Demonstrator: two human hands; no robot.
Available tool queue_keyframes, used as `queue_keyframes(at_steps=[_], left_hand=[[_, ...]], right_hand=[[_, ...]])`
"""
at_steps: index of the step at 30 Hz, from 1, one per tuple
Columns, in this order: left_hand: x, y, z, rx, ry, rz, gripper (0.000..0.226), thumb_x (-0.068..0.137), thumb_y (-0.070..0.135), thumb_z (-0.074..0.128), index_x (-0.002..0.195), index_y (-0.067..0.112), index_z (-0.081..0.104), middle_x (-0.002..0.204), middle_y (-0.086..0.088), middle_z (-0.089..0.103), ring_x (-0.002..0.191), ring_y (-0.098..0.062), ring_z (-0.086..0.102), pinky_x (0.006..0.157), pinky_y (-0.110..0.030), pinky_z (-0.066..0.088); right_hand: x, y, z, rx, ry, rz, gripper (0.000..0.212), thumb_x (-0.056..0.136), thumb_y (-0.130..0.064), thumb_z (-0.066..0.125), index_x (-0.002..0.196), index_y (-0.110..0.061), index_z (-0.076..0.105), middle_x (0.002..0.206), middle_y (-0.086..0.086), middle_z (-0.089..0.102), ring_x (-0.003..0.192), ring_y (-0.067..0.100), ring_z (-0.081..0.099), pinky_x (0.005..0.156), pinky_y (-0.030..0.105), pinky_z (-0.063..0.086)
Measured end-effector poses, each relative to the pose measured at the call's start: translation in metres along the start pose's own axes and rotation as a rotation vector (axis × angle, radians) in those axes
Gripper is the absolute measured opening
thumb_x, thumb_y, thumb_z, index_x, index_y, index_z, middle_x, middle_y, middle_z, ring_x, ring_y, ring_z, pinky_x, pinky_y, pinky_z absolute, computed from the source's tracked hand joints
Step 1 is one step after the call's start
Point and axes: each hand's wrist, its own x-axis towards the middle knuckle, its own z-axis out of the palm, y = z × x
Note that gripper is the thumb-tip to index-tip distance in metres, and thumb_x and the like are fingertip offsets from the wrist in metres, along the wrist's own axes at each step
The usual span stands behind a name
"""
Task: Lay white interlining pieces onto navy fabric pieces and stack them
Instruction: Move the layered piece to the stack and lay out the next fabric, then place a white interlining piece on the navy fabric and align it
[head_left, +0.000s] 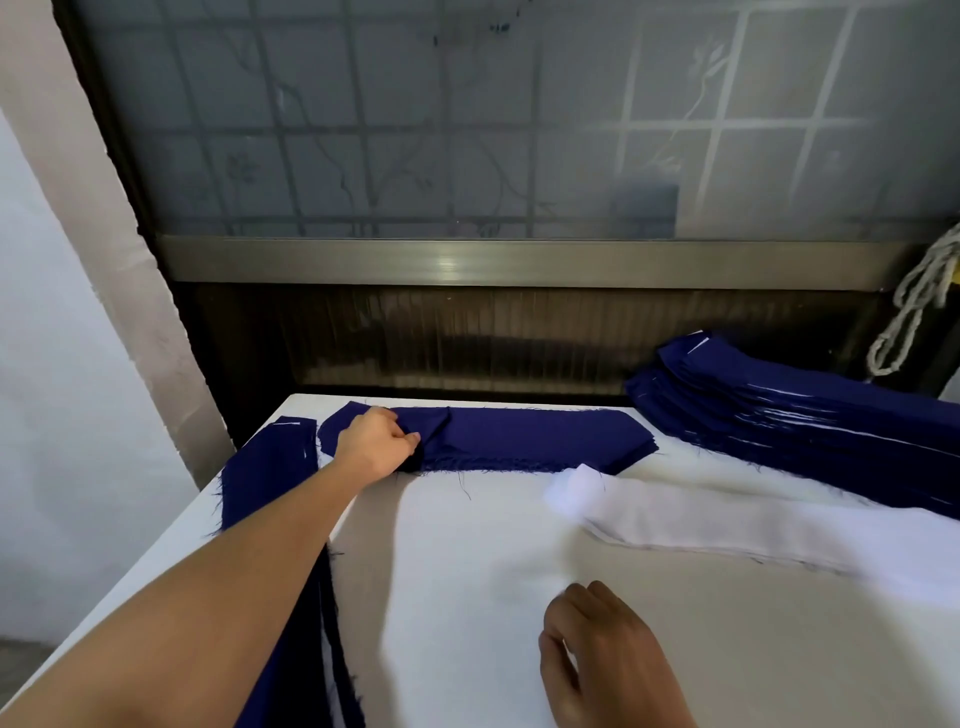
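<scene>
A stack of long navy fabric pieces (524, 439) lies along the far edge of the white table (467, 597). My left hand (376, 441) reaches out to its left end and pinches the top navy piece, which puckers into a fold there. White interlining pieces (753, 525) lie in a loose pile at the right, one end pointing toward the navy stack. My right hand (602, 654) rests low on the table near the front, fingers loosely curled, holding nothing.
A tall stack of navy pieces with white edges (810, 415) sits at the back right. More navy strips (270, 467) hang over the table's left edge under my forearm. A frosted window (519, 130) stands behind; a rope (914, 306) hangs at the right.
</scene>
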Motion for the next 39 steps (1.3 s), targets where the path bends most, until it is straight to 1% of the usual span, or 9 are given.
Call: queue_keyframes(at_steps=[2, 7, 10, 15, 19, 24, 31, 34, 39], left_hand=[[-0.005, 0.000, 0.000, 0.045, 0.108, 0.023, 0.024, 0.084, 0.045, 0.074, 0.068, 0.030, 0.064, 0.086, 0.015, 0.065, 0.095, -0.015, 0.064, 0.086, -0.037, 0.051], [-0.013, 0.004, 0.003, -0.240, 0.285, -0.062, 0.047, 0.086, 0.021, 0.077, 0.126, 0.021, 0.052, 0.085, 0.011, 0.057, 0.081, -0.012, 0.056, 0.079, -0.033, 0.048], [-0.031, 0.023, -0.001, -0.634, 0.290, -0.131, 0.025, 0.084, 0.016, 0.079, 0.108, 0.019, 0.070, 0.086, 0.011, 0.064, 0.090, -0.013, 0.063, 0.083, -0.029, 0.050], [-0.102, 0.050, 0.005, -0.639, 0.108, 0.148, 0.017, 0.071, 0.034, 0.088, 0.076, 0.028, 0.072, 0.081, 0.017, 0.071, 0.083, -0.002, 0.065, 0.075, -0.016, 0.047], [-0.154, 0.066, 0.009, -0.753, -0.356, 0.296, 0.032, 0.058, 0.043, 0.090, 0.073, 0.021, 0.072, 0.077, 0.004, 0.071, 0.071, -0.007, 0.065, 0.069, -0.019, 0.050], [-0.164, 0.058, -0.001, -0.766, -0.885, 0.284, 0.017, 0.073, 0.009, 0.083, 0.086, 0.019, 0.080, 0.092, 0.000, 0.074, 0.086, -0.010, 0.067, 0.080, -0.022, 0.051], [-0.155, 0.029, 0.010, -1.123, -1.086, 0.257, 0.022, 0.063, 0.017, 0.092, 0.076, 0.016, 0.074, 0.091, -0.008, 0.073, 0.081, -0.017, 0.067, 0.073, -0.026, 0.053], [-0.144, 0.021, 0.006, -1.478, -1.184, 0.401, 0.007, 0.086, 0.010, 0.073, 0.085, 0.016, 0.068, 0.090, -0.003, 0.071, 0.081, -0.012, 0.065, 0.070, -0.020, 0.052], [-0.142, 0.012, 0.000, -1.700, -0.849, 0.085, 0.021, 0.076, 0.002, 0.078, 0.078, 0.014, 0.061, 0.074, -0.007, 0.068, 0.067, -0.017, 0.066, 0.062, -0.027, 0.055]], right_hand=[[0.000, 0.000, 0.001, -0.011, 0.003, 0.009, 0.022, 0.057, -0.018, 0.068, 0.056, -0.017, 0.046, 0.058, -0.007, 0.046, 0.053, 0.014, 0.047, 0.045, 0.020, 0.032], [0.000, 0.001, 0.001, -0.024, 0.031, 0.011, 0.022, 0.058, -0.018, 0.067, 0.057, -0.017, 0.045, 0.057, -0.007, 0.046, 0.052, 0.014, 0.046, 0.046, 0.020, 0.030], [-0.001, 0.002, 0.002, -0.028, 0.039, 0.011, 0.024, 0.058, -0.016, 0.068, 0.057, -0.016, 0.044, 0.057, -0.007, 0.046, 0.053, 0.014, 0.046, 0.047, 0.020, 0.030], [-0.002, 0.000, 0.002, -0.053, 0.073, 0.045, 0.024, 0.056, -0.012, 0.076, 0.063, -0.017, 0.053, 0.063, -0.006, 0.049, 0.056, 0.016, 0.050, 0.047, 0.021, 0.037], [0.001, -0.004, -0.006, -0.145, 0.140, 0.152, 0.052, 0.060, -0.018, 0.073, 0.110, -0.009, 0.068, 0.106, 0.006, 0.067, 0.087, 0.027, 0.066, 0.071, 0.034, 0.056], [0.000, -0.002, -0.010, -0.193, 0.073, 0.069, 0.084, 0.056, -0.012, 0.082, 0.136, -0.008, 0.056, 0.144, 0.007, 0.052, 0.134, 0.023, 0.045, 0.106, 0.042, 0.034], [-0.002, 0.009, 0.003, -0.142, 0.201, -0.134, 0.031, 0.072, -0.014, 0.051, 0.089, -0.021, 0.077, 0.079, -0.011, 0.070, 0.090, 0.008, 0.070, 0.100, 0.041, 0.040], [-0.002, 0.014, 0.009, -0.196, 0.257, -0.139, 0.027, 0.079, -0.014, 0.050, 0.073, -0.021, 0.075, 0.071, -0.009, 0.067, 0.084, 0.010, 0.070, 0.098, 0.043, 0.040], [-0.008, 0.036, -0.009, -0.278, 0.293, -0.044, 0.027, 0.080, -0.009, 0.050, 0.084, -0.014, 0.076, 0.077, -0.002, 0.068, 0.082, 0.016, 0.070, 0.100, 0.048, 0.040]])
